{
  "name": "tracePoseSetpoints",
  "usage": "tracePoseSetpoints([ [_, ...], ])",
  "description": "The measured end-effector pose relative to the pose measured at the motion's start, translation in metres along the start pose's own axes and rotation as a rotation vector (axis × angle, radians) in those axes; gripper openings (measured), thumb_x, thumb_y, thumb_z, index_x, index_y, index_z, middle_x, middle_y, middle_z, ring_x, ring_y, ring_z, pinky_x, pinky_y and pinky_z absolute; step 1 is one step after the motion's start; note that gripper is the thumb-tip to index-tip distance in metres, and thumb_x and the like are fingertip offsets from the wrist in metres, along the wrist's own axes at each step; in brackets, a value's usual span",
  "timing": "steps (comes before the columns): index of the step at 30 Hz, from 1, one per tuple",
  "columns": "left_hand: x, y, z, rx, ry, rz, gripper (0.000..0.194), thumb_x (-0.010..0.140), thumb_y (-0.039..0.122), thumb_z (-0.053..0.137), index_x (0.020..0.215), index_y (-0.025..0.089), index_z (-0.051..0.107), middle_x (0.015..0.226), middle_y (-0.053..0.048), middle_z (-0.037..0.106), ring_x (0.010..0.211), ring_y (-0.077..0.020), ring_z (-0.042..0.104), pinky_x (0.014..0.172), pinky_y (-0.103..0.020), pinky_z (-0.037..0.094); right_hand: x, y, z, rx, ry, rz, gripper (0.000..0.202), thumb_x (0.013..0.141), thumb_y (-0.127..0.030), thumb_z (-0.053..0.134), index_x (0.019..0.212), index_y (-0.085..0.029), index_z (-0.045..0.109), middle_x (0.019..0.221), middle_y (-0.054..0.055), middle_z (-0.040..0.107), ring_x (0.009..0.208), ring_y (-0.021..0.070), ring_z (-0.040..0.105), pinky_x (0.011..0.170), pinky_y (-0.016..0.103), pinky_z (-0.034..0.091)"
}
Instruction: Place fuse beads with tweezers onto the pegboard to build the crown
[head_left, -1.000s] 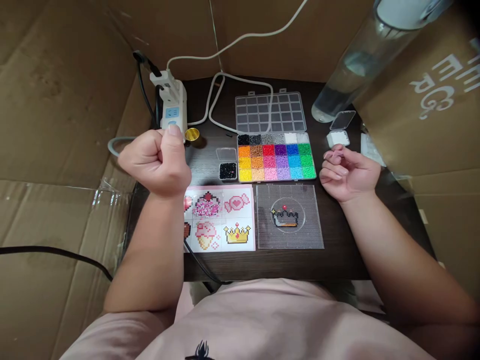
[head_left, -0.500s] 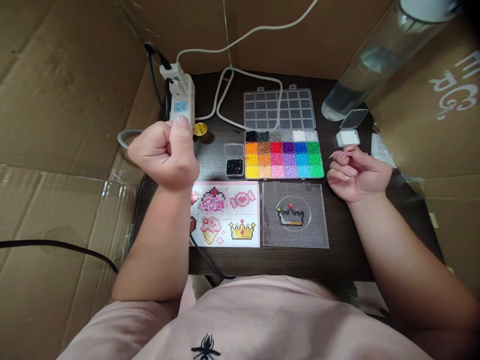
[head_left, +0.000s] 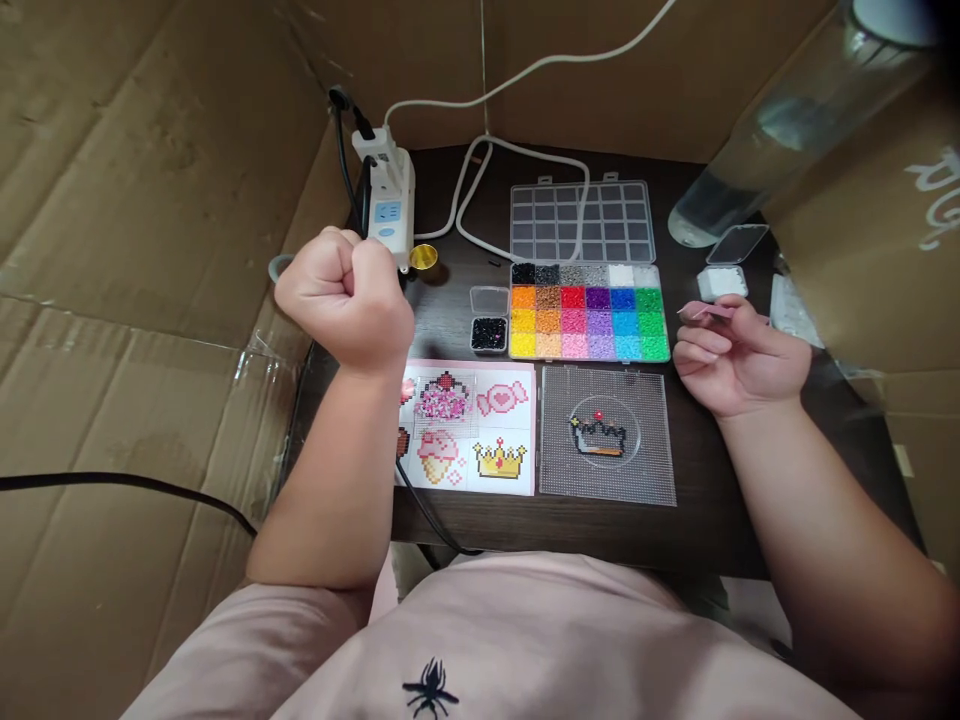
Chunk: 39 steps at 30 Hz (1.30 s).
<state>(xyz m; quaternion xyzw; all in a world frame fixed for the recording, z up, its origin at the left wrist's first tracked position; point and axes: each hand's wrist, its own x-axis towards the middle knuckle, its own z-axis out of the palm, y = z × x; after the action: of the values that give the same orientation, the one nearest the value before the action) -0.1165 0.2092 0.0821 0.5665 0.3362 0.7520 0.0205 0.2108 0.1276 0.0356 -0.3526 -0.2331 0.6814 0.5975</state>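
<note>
Raised over the left side of the table, my left hand (head_left: pixel 349 300) is curled into a fist, and nothing shows in it. Pink tweezers (head_left: pixel 701 310) are pinched in my right hand (head_left: pixel 750 360), held to the right of the bead box. The clear pegboard (head_left: pixel 652 480) lies in front of me, carrying a partly filled crown of fuse beads (head_left: pixel 598 438), mostly black outline with some grey, orange, yellow and red. Left of it is a pattern sheet (head_left: pixel 517 482) with pixel pictures, including a yellow crown. A small clear case of pink beads (head_left: pixel 444 402) rests on the sheet.
A compartment box (head_left: pixel 589 360) of coloured beads stands open behind the pegboard. Small boxes of black beads (head_left: pixel 489 334) and white pieces (head_left: pixel 721 284) flank it. A power strip (head_left: pixel 391 210), gold cup (head_left: pixel 424 258), white cable (head_left: pixel 457 205) and clear cylinder (head_left: pixel 757 150) stand or lie farther back.
The whole view has shifted, so the table things sit farther right. My left thumb has folded down lower against the fist. The tweezers remain in my right hand.
</note>
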Motion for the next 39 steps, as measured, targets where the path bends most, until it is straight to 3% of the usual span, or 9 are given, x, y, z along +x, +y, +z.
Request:
tracePoseSetpoints([
  [7, -0.0012, 0.0008, 0.0002, 0.006, 0.031, -0.016, 0.06, 0.074, 0.004, 0.064, 0.054, 0.019, 0.009, 0.055, 0.006, 0.011, 0.046, -0.0041, 0.015, 0.043, -0.03, 0.012, 0.001, 0.0004, -0.0036, -0.027, -0.042, -0.03, 0.018, 0.072, -0.017, 0.073, 0.082, -0.029, 0.064, 0.08, -0.006, 0.069, 0.045, 0.0027, 0.043, 0.036, 0.018, 0.039],
  [18, -0.0038, 0.0052, 0.0026, -0.076, -0.036, -0.061, 0.063, 0.079, 0.028, 0.07, 0.052, 0.02, 0.014, 0.049, 0.008, 0.018, 0.041, -0.0031, 0.026, 0.042, -0.026, 0.027, 0.0013, 0.0013, -0.0045, -0.039, -0.034, -0.034, 0.015, 0.07, -0.017, 0.074, 0.075, -0.027, 0.064, 0.08, -0.005, 0.067, 0.044, 0.003, 0.04, 0.036, 0.018, 0.041],
  [23, -0.0066, 0.0039, 0.0009, -0.015, -0.017, -0.106, 0.06, 0.081, 0.026, 0.067, 0.053, 0.021, 0.015, 0.046, 0.007, 0.022, 0.039, -0.0053, 0.036, 0.04, -0.029, 0.025, 0.0008, 0.0015, -0.0041, -0.028, -0.03, -0.021, 0.015, 0.069, -0.016, 0.075, 0.076, -0.025, 0.065, 0.079, -0.004, 0.067, 0.046, 0.0013, 0.04, 0.039, 0.013, 0.044],
  [29, -0.0065, 0.0025, 0.0007, -0.002, 0.024, -0.147, 0.063, 0.078, 0.035, 0.069, 0.054, 0.022, 0.013, 0.048, 0.007, 0.019, 0.039, -0.0046, 0.027, 0.038, -0.029, 0.019, 0.001, 0.0023, -0.0026, -0.026, -0.016, -0.024, 0.016, 0.067, -0.016, 0.076, 0.075, -0.025, 0.065, 0.078, -0.004, 0.067, 0.045, 0.0015, 0.036, 0.039, 0.013, 0.042],
  [39, -0.0099, 0.0028, 0.0003, -0.014, 0.032, -0.228, 0.064, 0.078, 0.046, 0.068, 0.057, 0.022, 0.012, 0.051, 0.007, 0.016, 0.04, -0.0044, 0.027, 0.038, -0.027, 0.022, 0.0004, 0.002, 0.0003, -0.032, 0.011, -0.019, 0.017, 0.064, -0.014, 0.076, 0.073, -0.023, 0.065, 0.076, -0.003, 0.068, 0.046, 0.0007, 0.034, 0.04, 0.012, 0.037],
])
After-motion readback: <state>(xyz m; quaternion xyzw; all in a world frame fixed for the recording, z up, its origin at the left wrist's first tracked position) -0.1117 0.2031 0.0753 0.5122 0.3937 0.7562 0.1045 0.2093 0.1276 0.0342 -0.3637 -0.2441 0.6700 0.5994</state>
